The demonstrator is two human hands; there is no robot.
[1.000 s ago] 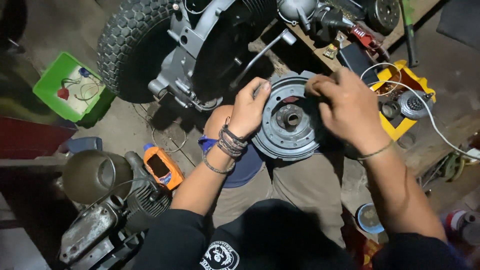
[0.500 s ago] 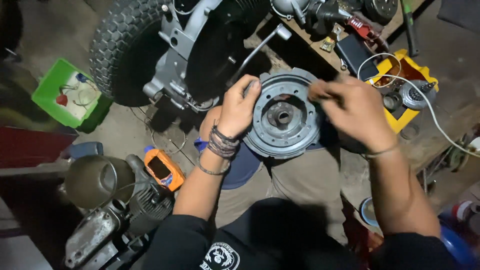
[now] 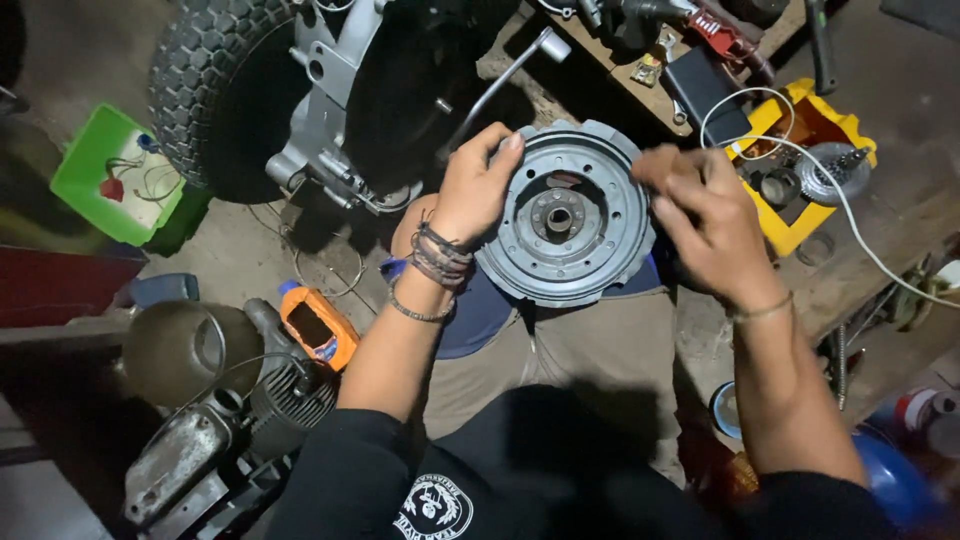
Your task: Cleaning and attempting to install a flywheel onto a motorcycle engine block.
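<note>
Over my lap, above my knees, I've got the round grey metal disc [image 3: 565, 215] held up flat, face toward me, its hub hole dead centre. My left hand [image 3: 470, 190] is clamped on the disc's left rim, fingers curled over the top edge, thumb behind. My right hand [image 3: 705, 225] is at the right rim, blurred, fingers bunched close together; I can't tell whether they pinch something small or just the edge. To do this well, I reckon the left hand should hold the disc steady and level so the right can work along the rim without it rocking, and I'd keep my fingers clear of the raised ribs. Beyond the disc, the knobbly tyre [image 3: 215, 90] and its grey metal bracket [image 3: 335, 90] lie on the floor. An orange meter [image 3: 317, 327] sits near my left elbow, a green tray [image 3: 95, 170] further left, and a yellow box [image 3: 800, 170] with a white cable [image 3: 850, 215] to my right.
</note>
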